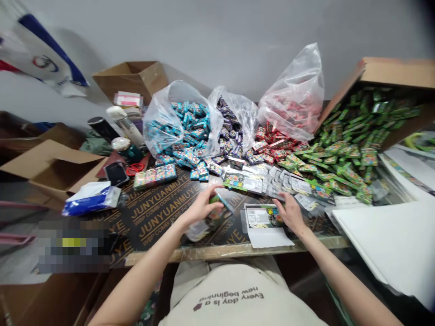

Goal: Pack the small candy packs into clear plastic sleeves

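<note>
My left hand (208, 207) is closed round a small printed packet (217, 209), blurred, with a blue edge showing. Below it a clear plastic bag (197, 231) hangs or lies near the table's front edge; whether it joins the packet I cannot tell. With thumb and fingers close together, my right hand (289, 212) pinches at the right side of a printed card (260, 217) that lies over a white sheet (272, 237). Just beyond my hands, more printed cards (244, 181) and clear sleeves lie spread and overlapping.
Behind are heaps of blue packets (190, 124), purple packets (231, 131), red packets (272, 145) and green packets (343, 154), partly in plastic bags and a tipped carton (394, 72). A stacked row of packets (154, 176), a phone (116, 173) and bottles stand left; white sheets (380, 240) lie right.
</note>
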Action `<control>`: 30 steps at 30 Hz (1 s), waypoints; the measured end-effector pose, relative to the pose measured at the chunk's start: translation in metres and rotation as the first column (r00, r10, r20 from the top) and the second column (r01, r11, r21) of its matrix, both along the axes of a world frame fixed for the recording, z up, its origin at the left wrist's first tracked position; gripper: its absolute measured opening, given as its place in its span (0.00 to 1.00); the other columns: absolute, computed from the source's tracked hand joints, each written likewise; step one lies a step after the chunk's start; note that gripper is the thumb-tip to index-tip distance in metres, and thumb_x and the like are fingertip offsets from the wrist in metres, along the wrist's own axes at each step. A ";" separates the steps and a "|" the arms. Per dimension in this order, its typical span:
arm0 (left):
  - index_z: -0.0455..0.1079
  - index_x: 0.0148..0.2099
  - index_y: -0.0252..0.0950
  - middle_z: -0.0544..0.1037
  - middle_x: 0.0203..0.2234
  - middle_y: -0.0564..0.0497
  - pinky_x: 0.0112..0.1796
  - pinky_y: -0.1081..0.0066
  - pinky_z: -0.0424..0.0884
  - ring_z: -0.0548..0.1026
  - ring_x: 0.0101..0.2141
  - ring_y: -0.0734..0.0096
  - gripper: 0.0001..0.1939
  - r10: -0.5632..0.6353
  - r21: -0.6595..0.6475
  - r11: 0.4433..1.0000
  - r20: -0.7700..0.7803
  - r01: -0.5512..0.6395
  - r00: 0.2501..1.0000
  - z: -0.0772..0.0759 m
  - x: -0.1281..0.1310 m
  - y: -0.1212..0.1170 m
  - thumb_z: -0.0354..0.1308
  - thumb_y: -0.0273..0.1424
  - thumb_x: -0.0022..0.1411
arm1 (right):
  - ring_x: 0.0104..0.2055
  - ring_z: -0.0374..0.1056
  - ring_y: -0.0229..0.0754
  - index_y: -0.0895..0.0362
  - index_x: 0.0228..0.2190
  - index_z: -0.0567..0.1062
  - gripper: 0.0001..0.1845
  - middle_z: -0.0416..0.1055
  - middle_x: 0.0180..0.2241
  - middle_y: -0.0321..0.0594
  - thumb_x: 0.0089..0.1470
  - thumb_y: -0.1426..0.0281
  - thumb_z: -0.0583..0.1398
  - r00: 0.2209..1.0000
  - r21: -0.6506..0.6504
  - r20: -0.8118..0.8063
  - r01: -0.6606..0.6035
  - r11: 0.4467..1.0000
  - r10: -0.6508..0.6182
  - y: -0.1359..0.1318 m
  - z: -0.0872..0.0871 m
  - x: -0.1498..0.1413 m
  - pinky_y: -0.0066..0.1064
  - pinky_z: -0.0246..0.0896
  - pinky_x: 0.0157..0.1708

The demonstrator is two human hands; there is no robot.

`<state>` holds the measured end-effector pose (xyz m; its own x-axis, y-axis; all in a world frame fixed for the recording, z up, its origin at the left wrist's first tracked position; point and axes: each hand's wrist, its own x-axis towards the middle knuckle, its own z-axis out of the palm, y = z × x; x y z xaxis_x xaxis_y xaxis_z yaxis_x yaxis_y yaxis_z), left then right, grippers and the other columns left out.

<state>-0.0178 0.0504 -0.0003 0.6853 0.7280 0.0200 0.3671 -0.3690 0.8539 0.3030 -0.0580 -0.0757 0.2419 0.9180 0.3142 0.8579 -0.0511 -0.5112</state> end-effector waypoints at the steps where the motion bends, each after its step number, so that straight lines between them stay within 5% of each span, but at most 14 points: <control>1: 0.61 0.52 0.39 0.72 0.34 0.52 0.36 0.72 0.64 0.70 0.34 0.70 0.22 0.067 -0.018 0.998 0.110 -0.065 0.992 0.005 0.000 0.000 0.56 0.31 0.54 | 0.42 0.63 0.50 0.58 0.45 0.63 0.19 0.66 0.41 0.50 0.54 0.61 0.53 0.998 0.067 -0.066 0.018 0.998 -0.013 0.005 0.006 -0.011 0.43 0.58 0.43; 3: 0.66 0.48 0.37 0.73 0.38 0.48 0.40 0.70 0.65 0.70 0.39 0.68 0.17 0.155 -0.059 0.988 0.259 -0.145 0.953 0.009 0.003 -0.001 0.55 0.30 0.55 | 0.45 0.63 0.48 0.56 0.49 0.60 0.24 0.64 0.46 0.50 0.52 0.60 0.55 0.962 0.155 -0.267 -0.025 0.988 0.066 0.017 0.023 -0.040 0.43 0.59 0.45; 6: 0.70 0.42 0.34 0.75 0.39 0.47 0.43 0.67 0.65 0.71 0.40 0.65 0.12 0.225 -0.117 0.974 0.333 -0.196 0.916 0.004 0.011 -0.006 0.57 0.28 0.53 | 0.45 0.65 0.43 0.52 0.50 0.58 0.23 0.64 0.48 0.46 0.54 0.62 0.55 0.794 0.214 -0.543 -0.184 0.959 0.273 0.033 0.052 -0.093 0.39 0.63 0.43; 10: 0.72 0.42 0.36 0.76 0.37 0.47 0.43 0.65 0.66 0.72 0.39 0.65 0.12 0.206 -0.101 0.978 0.323 -0.183 0.924 -0.004 0.017 -0.014 0.58 0.28 0.54 | 0.40 0.68 0.41 0.52 0.45 0.65 0.16 0.70 0.39 0.41 0.52 0.65 0.56 0.674 0.275 -0.647 -0.228 0.934 0.355 0.045 0.073 -0.136 0.34 0.65 0.39; 14: 0.74 0.39 0.36 0.76 0.32 0.48 0.40 0.67 0.67 0.72 0.36 0.67 0.09 0.231 -0.023 0.971 0.342 -0.238 0.911 -0.002 0.018 -0.018 0.60 0.30 0.53 | 0.30 0.67 0.38 0.53 0.40 0.69 0.14 0.70 0.29 0.36 0.50 0.66 0.58 0.671 0.251 -0.664 -0.216 0.943 0.331 0.049 0.074 -0.142 0.32 0.65 0.33; 21: 0.75 0.33 0.35 0.74 0.28 0.49 0.34 0.71 0.68 0.72 0.31 0.70 0.05 0.231 0.095 0.954 0.363 -0.283 0.903 0.003 0.024 -0.024 0.61 0.30 0.52 | 0.29 0.66 0.38 0.54 0.38 0.70 0.12 0.70 0.27 0.36 0.48 0.66 0.59 0.692 0.238 -0.647 -0.214 0.947 0.319 0.041 0.071 -0.137 0.31 0.64 0.31; 27: 0.75 0.33 0.36 0.74 0.26 0.50 0.32 0.72 0.68 0.71 0.29 0.72 0.05 0.197 0.171 0.948 0.344 -0.267 0.918 0.003 0.017 -0.023 0.61 0.30 0.52 | 0.25 0.64 0.36 0.55 0.37 0.70 0.16 0.68 0.23 0.33 0.44 0.66 0.63 0.602 0.136 -0.745 -0.283 0.949 0.286 0.052 0.079 -0.137 0.29 0.62 0.27; 30: 0.75 0.33 0.36 0.73 0.26 0.50 0.31 0.72 0.68 0.71 0.29 0.72 0.05 0.203 0.175 0.946 0.337 -0.273 0.919 0.004 0.014 -0.022 0.61 0.30 0.52 | 0.24 0.64 0.36 0.55 0.37 0.71 0.16 0.68 0.22 0.33 0.44 0.67 0.63 0.623 0.112 -0.730 -0.297 0.948 0.281 0.055 0.079 -0.137 0.29 0.61 0.26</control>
